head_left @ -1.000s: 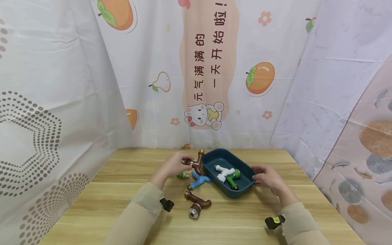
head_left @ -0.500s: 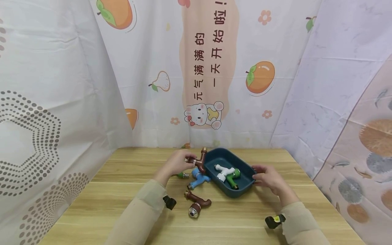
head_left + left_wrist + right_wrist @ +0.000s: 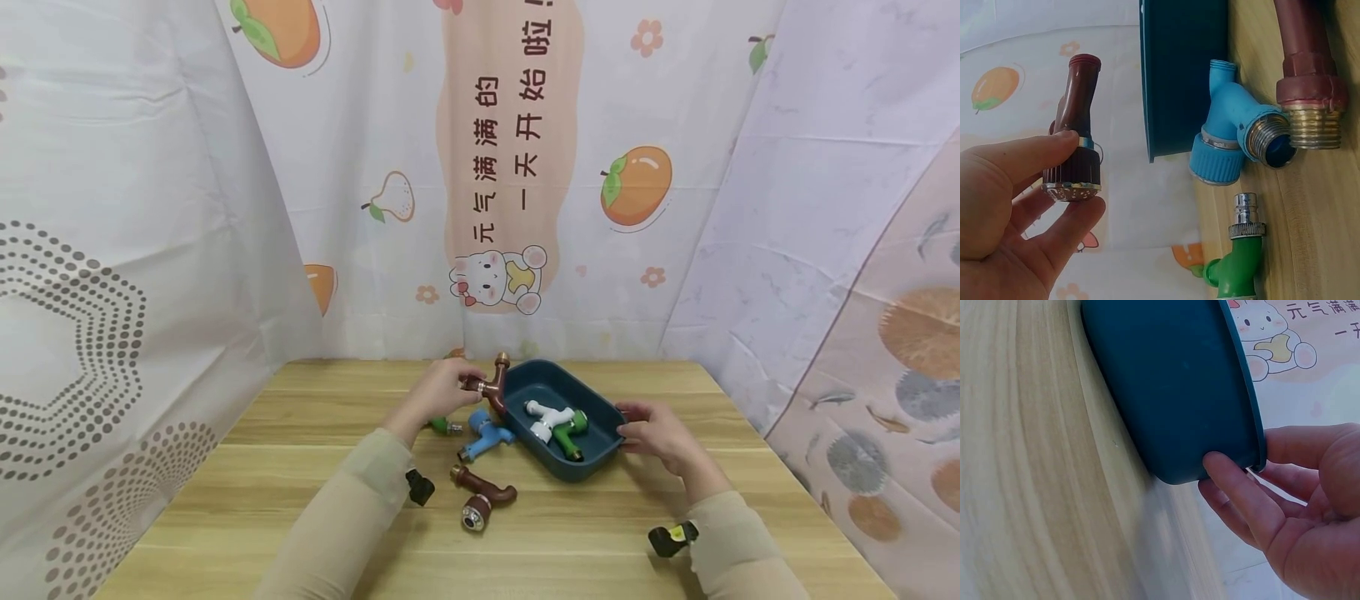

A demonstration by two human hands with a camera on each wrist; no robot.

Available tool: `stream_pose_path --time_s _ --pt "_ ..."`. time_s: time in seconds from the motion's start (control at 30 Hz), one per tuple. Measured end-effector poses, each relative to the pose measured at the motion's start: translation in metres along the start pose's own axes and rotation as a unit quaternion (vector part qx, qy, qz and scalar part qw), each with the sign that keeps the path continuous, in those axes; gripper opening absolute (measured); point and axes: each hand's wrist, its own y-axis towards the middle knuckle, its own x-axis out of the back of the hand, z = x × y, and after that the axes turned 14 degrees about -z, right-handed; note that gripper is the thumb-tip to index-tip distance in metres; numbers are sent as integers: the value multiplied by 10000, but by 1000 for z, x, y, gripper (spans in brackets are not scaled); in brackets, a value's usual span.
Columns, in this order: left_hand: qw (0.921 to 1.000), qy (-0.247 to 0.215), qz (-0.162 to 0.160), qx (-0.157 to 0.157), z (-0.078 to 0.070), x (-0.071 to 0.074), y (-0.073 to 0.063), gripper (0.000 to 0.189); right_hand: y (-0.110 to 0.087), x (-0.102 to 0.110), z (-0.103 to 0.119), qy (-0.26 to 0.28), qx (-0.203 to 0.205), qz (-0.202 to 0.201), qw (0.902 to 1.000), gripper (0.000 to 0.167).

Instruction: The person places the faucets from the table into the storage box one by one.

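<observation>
My left hand (image 3: 442,390) pinches a dark brown tap (image 3: 497,392) by its knob end, between thumb and fingers. The tap is raised beside the left rim of a dark blue plastic basin (image 3: 531,385). In the left wrist view this tap (image 3: 1079,103) points its threaded end upward, away from the fingers. My right hand (image 3: 660,437) holds the basin's right end; in the right wrist view the fingers press the outer wall (image 3: 1179,394) and rim. Inside the basin lie a white tap (image 3: 547,421) and a green tap (image 3: 572,442), touching each other.
On the wooden table (image 3: 585,546), left of the basin, lie a blue tap (image 3: 486,435) and a green tap (image 3: 442,425), partly hidden by the left arm. Another brown tap (image 3: 480,493) lies nearer the front. A printed curtain (image 3: 375,275) hangs behind.
My left hand has moved right and slightly away from me, bringing the brown tap up against the basin's left rim in the head view. My right hand stays at the basin's end.
</observation>
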Motion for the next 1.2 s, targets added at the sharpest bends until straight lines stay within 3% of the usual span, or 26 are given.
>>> stream_pose_path --time_s 0.23,0.5,0.77,1.2 --pt "10000 36 -72 5 -8 -6 5 28 0 0 0 -9 -24 17 10000 55" --pt "9999 3 88 -110 -18 -17 12 26 -2 0 1 10 65 76 9999 56" --pt "9995 -77 291 82 -30 -27 14 28 0 -1 -1 11 -29 -27 10000 54" --pt "9988 -33 401 -261 -44 -45 19 28 -2 0 3 -1 -13 12 10000 55"
